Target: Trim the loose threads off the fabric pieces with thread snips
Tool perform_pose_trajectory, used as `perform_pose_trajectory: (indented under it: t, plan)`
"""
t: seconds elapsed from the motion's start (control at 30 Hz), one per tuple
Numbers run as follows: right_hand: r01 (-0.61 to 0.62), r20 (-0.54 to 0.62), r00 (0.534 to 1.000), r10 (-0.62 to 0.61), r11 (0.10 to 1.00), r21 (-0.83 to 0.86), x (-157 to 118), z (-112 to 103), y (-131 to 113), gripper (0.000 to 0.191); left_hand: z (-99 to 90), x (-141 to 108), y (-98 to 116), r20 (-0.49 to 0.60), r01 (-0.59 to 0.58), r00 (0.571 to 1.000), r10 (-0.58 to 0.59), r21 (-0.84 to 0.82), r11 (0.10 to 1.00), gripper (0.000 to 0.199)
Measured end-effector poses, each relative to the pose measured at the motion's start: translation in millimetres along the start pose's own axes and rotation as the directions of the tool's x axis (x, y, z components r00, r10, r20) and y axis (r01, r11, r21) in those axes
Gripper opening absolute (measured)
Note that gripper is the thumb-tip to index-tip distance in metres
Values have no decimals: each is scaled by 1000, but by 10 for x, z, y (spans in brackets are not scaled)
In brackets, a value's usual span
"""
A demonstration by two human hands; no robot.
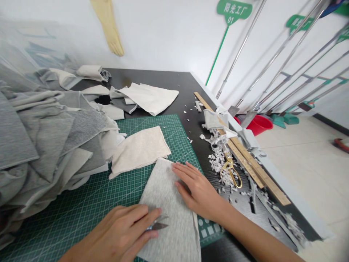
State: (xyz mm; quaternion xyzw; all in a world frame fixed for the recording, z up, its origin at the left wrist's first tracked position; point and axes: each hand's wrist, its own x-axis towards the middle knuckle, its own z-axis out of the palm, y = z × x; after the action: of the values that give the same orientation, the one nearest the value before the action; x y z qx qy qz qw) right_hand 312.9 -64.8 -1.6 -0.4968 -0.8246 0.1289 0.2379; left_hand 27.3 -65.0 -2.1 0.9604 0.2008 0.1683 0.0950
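Note:
Under both hands lies a folded piece of light grey fabric (166, 193) on a green cutting mat (103, 203). My right hand (195, 185) rests flat on its upper right part, fingers stretched out. At the lower left of the fabric, my left hand (125, 229) is closed around small thread snips (159, 226). Only the blades and a bit of blue show; they point right over the cloth, slightly parted. Beyond the grey piece, a cream fabric piece (140, 151) lies on the mat, its near corner close to the grey edge.
A big heap of grey fabric (54, 123) fills the left side. White cloth (152, 96) lies further back. On the right are gold-handled scissors (231, 173), fabric scraps (215, 154) and wooden rulers (256, 171) near the table edge. A red bucket (260, 124) stands on the floor.

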Motion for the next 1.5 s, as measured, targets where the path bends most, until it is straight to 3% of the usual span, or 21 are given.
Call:
perform_pose_trajectory:
  t: [0.37,0.53,0.7,1.03,1.23,1.5]
  plan:
    - [0,2,1000,0,1000,-2,-8,13,1,44,-130,199,44,-14,-66,998,66,-57,996,35]
    - [0,-1,1000,0,1000,2,-1,8,0,43,-81,114,34,-61,-41,997,41,-9,999,31]
    - [-2,6,1000,2,1000,7,0,1,-6,44,-27,21,18,-32,9,999,-9,-1,1000,33]
    - [-8,22,1000,8,1000,-1,-6,-1,-2,44,-124,197,48,-51,-60,997,56,-82,995,35]
    - [-9,18,1000,9,1000,2,-7,-3,-8,45,-61,83,21,-16,34,999,-34,-44,998,33]
    - [-10,23,1000,11,1000,-6,-9,4,-9,44,-55,87,22,-19,6,1000,-6,-21,1000,32]
